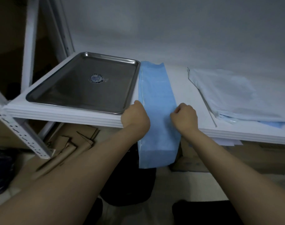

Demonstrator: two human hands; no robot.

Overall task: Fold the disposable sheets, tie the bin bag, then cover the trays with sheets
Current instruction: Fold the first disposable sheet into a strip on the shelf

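A long, narrow folded blue disposable sheet [156, 95] lies across the white shelf and hangs over its front edge. My left hand [135, 116] grips the sheet's left edge at the shelf front, fingers curled. My right hand [185, 116] pinches the sheet's right edge, level with the left. A steel tray [83, 82] with a round sticker sits bare just left of the sheet. At the right lies a pale sheet pile [232, 95] over a blue layer.
The white shelf [65, 116] stands against a white wall, with a perforated metal post [25, 135] at the left. Flattened cardboard [70, 146] lies below the shelf. A dark bin bag [130, 181] sits on the floor under my arms.
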